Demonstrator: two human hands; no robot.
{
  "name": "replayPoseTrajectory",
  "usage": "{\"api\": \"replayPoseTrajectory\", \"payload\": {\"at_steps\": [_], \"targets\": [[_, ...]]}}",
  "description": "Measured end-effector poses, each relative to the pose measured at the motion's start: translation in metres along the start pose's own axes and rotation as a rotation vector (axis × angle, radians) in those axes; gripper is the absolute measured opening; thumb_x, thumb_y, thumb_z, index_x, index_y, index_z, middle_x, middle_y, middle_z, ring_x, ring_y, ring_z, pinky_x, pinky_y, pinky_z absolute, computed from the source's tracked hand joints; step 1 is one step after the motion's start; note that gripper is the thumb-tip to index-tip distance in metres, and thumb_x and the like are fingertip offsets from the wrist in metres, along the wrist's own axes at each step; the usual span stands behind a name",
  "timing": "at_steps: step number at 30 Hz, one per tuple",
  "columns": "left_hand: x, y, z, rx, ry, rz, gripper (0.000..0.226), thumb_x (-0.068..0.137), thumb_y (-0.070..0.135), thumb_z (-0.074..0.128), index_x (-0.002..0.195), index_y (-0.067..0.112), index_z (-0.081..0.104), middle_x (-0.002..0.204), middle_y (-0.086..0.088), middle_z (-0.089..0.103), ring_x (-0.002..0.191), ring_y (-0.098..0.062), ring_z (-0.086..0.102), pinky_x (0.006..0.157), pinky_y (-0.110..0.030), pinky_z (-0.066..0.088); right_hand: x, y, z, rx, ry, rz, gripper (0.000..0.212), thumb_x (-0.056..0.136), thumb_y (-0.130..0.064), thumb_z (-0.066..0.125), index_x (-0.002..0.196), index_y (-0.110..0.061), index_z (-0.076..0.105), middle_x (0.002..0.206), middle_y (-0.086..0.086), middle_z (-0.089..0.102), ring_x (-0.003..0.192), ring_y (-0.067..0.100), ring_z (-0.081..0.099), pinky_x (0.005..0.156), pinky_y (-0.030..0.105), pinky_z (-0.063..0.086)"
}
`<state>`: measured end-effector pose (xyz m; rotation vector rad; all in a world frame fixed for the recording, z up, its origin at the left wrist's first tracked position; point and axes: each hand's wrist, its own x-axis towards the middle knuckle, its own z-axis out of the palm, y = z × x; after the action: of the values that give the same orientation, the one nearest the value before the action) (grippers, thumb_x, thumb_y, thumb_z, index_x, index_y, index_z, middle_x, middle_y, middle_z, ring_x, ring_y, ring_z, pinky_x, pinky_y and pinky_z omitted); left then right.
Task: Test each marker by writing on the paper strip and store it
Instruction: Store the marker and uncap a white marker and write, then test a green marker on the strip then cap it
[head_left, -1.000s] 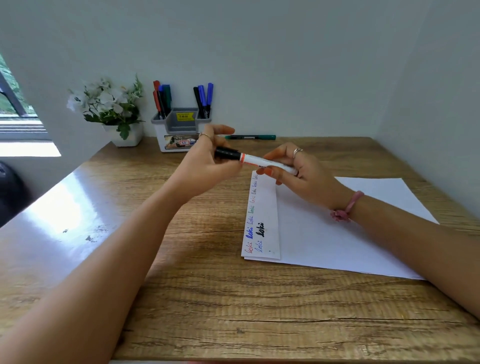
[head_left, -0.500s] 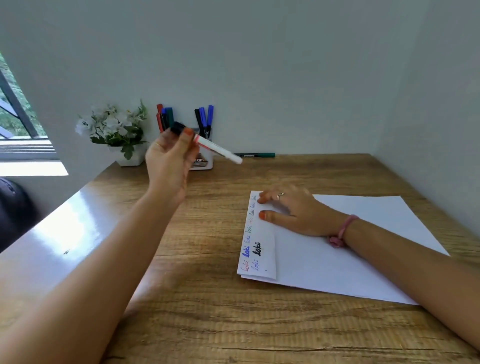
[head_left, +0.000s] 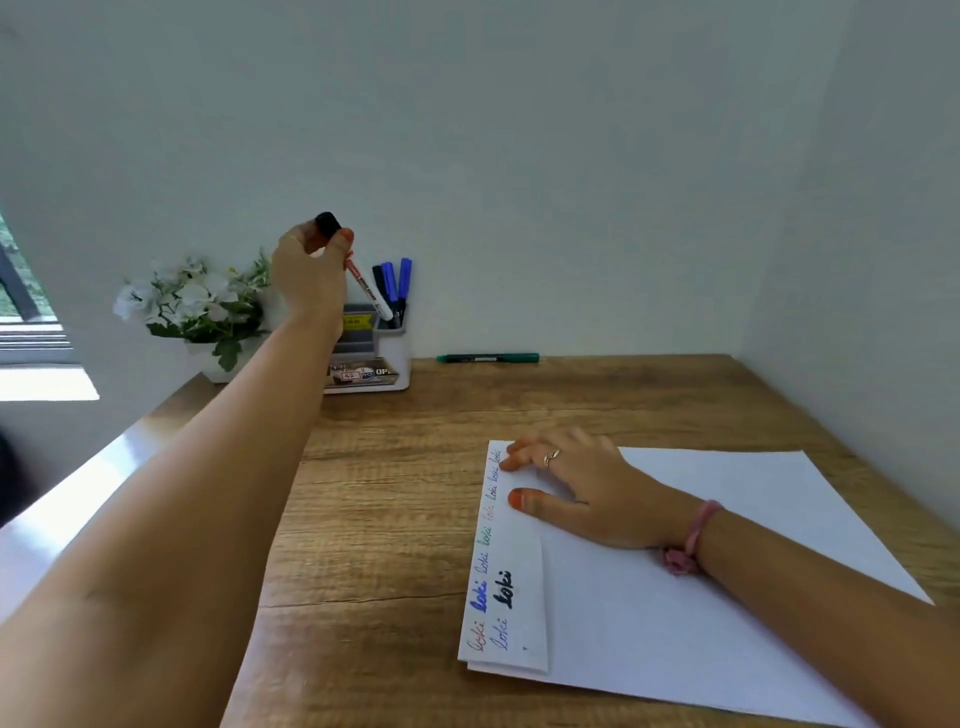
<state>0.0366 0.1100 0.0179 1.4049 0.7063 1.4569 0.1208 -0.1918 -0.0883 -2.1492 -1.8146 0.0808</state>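
A: Which surfaces frame the scene?

B: A wooden desk (head_left: 395, 519) meets a pale wall; the white sheet (head_left: 727, 597) lies on it, right of and nearer than the organiser (head_left: 387, 358), the landmark at the desk's back edge.

A: And the paper strip?

B: The paper strip (head_left: 511, 587) is the sheet's folded left margin, bearing written samples in several colours, in front of the organiser.

A: How do the hands stand?

B: The right hand (head_left: 576, 483) rests flat on the strip's far end, fingers straight, grasping nothing. The left hand (head_left: 311, 275) is raised just left of the organiser, pinching the white marker (head_left: 366, 288) near its black cap.

A: Where exactly is that marker?

B: Tilted, its lower end at the organiser's right compartment, beside the blue and black pens (head_left: 395, 280) standing there.

A: Other items?

B: A flower pot (head_left: 202, 312) left of the organiser; a green pen (head_left: 488, 357) lying right of it.
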Motion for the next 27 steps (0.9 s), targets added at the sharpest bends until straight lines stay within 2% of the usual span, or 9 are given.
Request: {"api": "replayPoseTrajectory", "payload": {"at_steps": [5,8,13,15,17,19,21,24,27], "targets": [[-0.003,-0.017,0.008,0.247,-0.181,0.034,0.039,0.082,0.021,0.069,0.117,0.005,0.059,0.109,-0.009,0.066,0.098,-0.020,0.063,0.092,-0.036,0.051,0.001,0.001,0.001,0.001,-0.008,0.012,0.055,0.084,-0.067,0.030,0.129,-0.041,0.043,0.139,-0.021,0.036,0.127,0.001,0.025,0.102,0.032,0.019],[-0.011,-0.028,0.011,0.381,-0.211,0.081,0.043,0.082,0.021,0.070,0.119,0.003,0.059,0.114,-0.011,0.065,0.102,-0.018,0.061,0.092,-0.025,0.046,0.001,0.002,0.002,0.022,-0.007,0.010,0.061,0.079,-0.071,0.024,0.128,-0.042,0.043,0.137,-0.023,0.037,0.128,-0.001,0.025,0.105,0.033,0.019],[-0.018,-0.040,0.013,0.406,-0.247,0.065,0.056,0.080,0.017,0.071,0.130,0.001,0.049,0.126,-0.013,0.057,0.112,-0.021,0.056,0.094,-0.025,0.044,0.001,0.001,0.000,0.032,-0.019,0.018,0.059,0.079,-0.071,0.025,0.128,-0.042,0.043,0.137,-0.023,0.036,0.126,-0.003,0.024,0.102,0.032,0.019],[-0.027,-0.039,0.015,0.453,-0.170,0.189,0.057,0.083,0.018,0.069,0.133,0.004,0.045,0.131,-0.012,0.049,0.115,-0.022,0.052,0.100,-0.030,0.042,0.002,0.002,0.001,0.035,-0.022,0.017,0.060,0.078,-0.072,0.024,0.127,-0.042,0.043,0.136,-0.023,0.036,0.125,-0.003,0.024,0.102,0.033,0.020],[-0.040,-0.036,0.020,0.577,-0.148,0.437,0.048,0.088,0.022,0.062,0.131,0.008,0.046,0.128,-0.012,0.045,0.114,-0.022,0.047,0.101,-0.030,0.038,0.002,0.002,0.001,0.039,-0.022,0.021,0.061,0.078,-0.072,0.024,0.127,-0.043,0.044,0.136,-0.023,0.037,0.125,-0.003,0.025,0.103,0.034,0.020],[-0.056,-0.038,0.030,0.699,-0.335,0.633,0.038,0.093,0.025,0.053,0.128,0.012,0.050,0.126,-0.011,0.047,0.114,-0.021,0.048,0.099,-0.030,0.038,0.002,0.002,0.001,0.036,-0.021,0.022,0.061,0.078,-0.072,0.023,0.127,-0.043,0.044,0.137,-0.023,0.037,0.126,-0.003,0.025,0.104,0.035,0.020],[-0.072,-0.048,0.044,0.819,-0.606,0.689,0.033,0.095,0.019,0.047,0.128,0.013,0.051,0.129,-0.007,0.048,0.115,-0.019,0.049,0.097,-0.030,0.040,0.002,0.002,0.000,0.033,-0.023,0.021,0.061,0.078,-0.072,0.023,0.127,-0.042,0.044,0.137,-0.023,0.037,0.127,-0.002,0.025,0.105,0.035,0.021],[-0.086,-0.068,0.066,1.017,-0.820,0.506,0.043,0.095,0.010,0.040,0.138,0.011,0.040,0.139,-0.008,0.042,0.124,-0.023,0.043,0.102,-0.035,0.037,0.001,0.001,0.001,0.037,-0.013,0.014,0.060,0.078,-0.071,0.024,0.127,-0.041,0.045,0.137,-0.022,0.037,0.127,0.000,0.026,0.104,0.036,0.022],[-0.089,-0.081,0.075,1.177,-0.822,0.384,0.044,0.095,0.011,0.036,0.139,0.006,0.035,0.136,-0.014,0.042,0.122,-0.029,0.043,0.098,-0.040,0.039,0.002,0.002,0.000,0.029,-0.025,0.011,0.062,0.077,-0.072,0.023,0.127,-0.041,0.045,0.138,-0.022,0.035,0.127,0.000,0.026,0.104,0.035,0.022]]}}
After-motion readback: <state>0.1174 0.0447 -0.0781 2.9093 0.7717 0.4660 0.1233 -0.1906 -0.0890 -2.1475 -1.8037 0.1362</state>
